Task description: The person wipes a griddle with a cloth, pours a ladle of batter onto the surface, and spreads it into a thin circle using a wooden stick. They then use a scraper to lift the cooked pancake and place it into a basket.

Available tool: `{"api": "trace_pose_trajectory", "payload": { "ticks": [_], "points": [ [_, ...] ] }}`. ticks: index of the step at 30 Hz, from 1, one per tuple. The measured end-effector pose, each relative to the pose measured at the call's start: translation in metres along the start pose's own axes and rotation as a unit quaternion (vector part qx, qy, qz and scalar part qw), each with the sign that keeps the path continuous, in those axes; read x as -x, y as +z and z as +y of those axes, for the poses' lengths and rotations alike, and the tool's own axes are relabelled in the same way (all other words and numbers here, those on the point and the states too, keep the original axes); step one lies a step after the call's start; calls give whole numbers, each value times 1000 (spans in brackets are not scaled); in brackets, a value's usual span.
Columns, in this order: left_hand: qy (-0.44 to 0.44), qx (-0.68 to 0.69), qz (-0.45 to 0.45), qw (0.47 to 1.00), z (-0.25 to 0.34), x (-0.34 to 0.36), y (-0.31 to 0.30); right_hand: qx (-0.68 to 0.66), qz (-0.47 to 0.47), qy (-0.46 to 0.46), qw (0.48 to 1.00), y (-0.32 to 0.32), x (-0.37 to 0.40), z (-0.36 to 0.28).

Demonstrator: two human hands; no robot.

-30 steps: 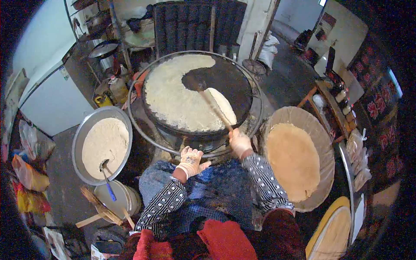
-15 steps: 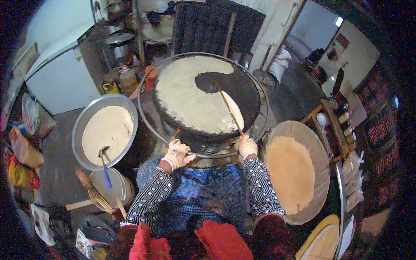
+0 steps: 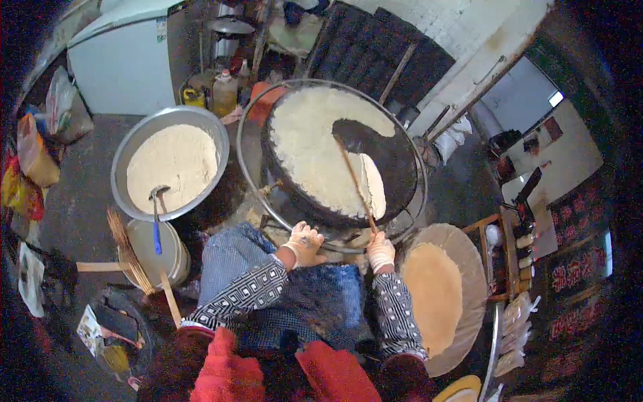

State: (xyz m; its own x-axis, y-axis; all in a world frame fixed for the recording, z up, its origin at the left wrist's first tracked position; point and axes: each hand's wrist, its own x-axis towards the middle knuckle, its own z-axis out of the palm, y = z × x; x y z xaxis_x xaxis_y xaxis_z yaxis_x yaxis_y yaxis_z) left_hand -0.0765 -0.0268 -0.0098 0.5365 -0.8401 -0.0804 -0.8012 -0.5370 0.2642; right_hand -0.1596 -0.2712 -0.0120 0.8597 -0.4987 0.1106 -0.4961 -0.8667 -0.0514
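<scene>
A round dark griddle (image 3: 402, 151) carries a pale spread layer (image 3: 301, 137), with a bare dark patch at its centre and right. My right hand (image 3: 381, 252), in a light glove, is closed around the near end of a thin wooden stick (image 3: 353, 175). The stick's far tip lies at the edge of the central dark patch. Just right of the stick is a narrow, whitish folded strip (image 3: 375, 187). My left hand (image 3: 305, 245), also gloved, holds the near side of the metal ring (image 3: 246, 164) around the griddle; its fingertips are partly hidden.
Left of the griddle stands a metal basin (image 3: 120, 171) of pale batter with a blue-handled ladle (image 3: 157, 231). Below it are a bucket (image 3: 179, 258) and a brush (image 3: 127, 251). At right, a tan round sheet (image 3: 432, 295) lies on a wide covered tray (image 3: 474, 288).
The camera view has turned, shifting the griddle right and tilting the surroundings. The stick's tip has moved from inside the central dark patch to its left edge. Both hands keep their holds.
</scene>
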Motion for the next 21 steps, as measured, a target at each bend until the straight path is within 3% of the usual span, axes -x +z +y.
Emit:
{"api": "trace_pose_trajectory", "payload": {
  "ticks": [2,3,6,8,9,10,12,16,18,19,21],
  "points": [
    [6,7,6,1000,-7,-2,1,-95,8,36,995,-8,-6,11],
    [9,2,1,1000,-10,-2,1,-1,59,48,997,7,-14,15],
    [12,6,12,1000,-16,5,2,-11,75,22,997,1,-12,0],
    [7,10,4,1000,-20,8,-6,0,66,-69,995,-5,11,-13],
    [12,9,36,999,-25,10,-3,-5,13,-102,995,2,19,-10],
    [20,18,58,998,-30,10,3,-18,62,-94,993,29,19,5],
    [14,26,59,998,-35,11,1,-38,66,20,997,21,-2,23],
    [18,32,107,994,-48,15,0,33,137,-29,990,15,-23,26],
    [12,30,92,995,-54,16,-4,24,48,-50,997,-12,-7,2],
    [13,1,133,991,-59,15,4,6,-32,-2,999,6,-11,15],
    [8,-2,138,990,-65,14,5,16,-20,34,999,4,-11,28]
  ]
}}
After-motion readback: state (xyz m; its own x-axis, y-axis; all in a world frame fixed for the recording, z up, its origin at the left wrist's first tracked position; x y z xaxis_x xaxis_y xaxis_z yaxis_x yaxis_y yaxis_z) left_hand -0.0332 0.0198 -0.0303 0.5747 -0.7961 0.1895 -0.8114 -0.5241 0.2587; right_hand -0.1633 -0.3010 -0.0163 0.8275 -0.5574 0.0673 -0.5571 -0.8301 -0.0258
